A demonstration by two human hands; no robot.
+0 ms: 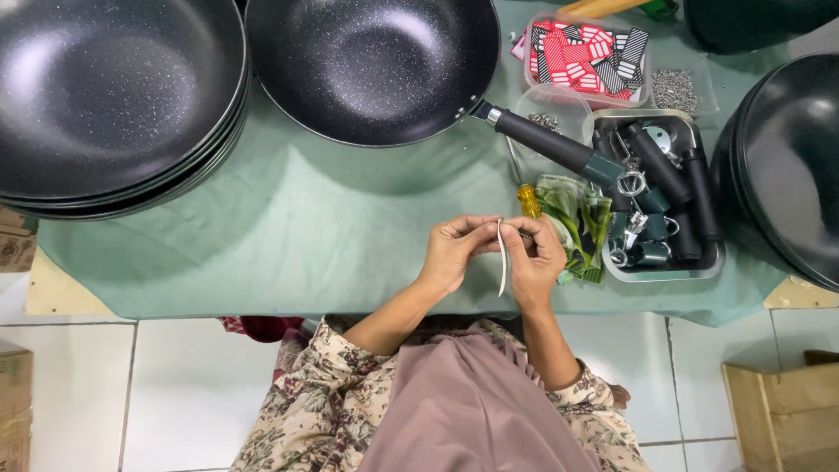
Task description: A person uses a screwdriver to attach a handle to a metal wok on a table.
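My left hand [456, 249] and my right hand [535, 258] meet over the front edge of the green-covered table [332, 227]. Together they pinch a thin white strip [502, 262] that hangs down between the fingers. Just beyond my right hand lie a yellow-handled screwdriver [528, 200] and a heap of green and white tags [577, 223]. A black speckled wok [371, 65] with a dark handle [559, 149] sits further back on the table.
A stack of black woks [114, 96] fills the far left, more black pans [782, 166] the right. A metal tray of black handles [669, 197], a clear tub of red and black labels [585, 57] and small screws [675, 87] stand at right. Cardboard boxes [782, 406] rest on the tiled floor.
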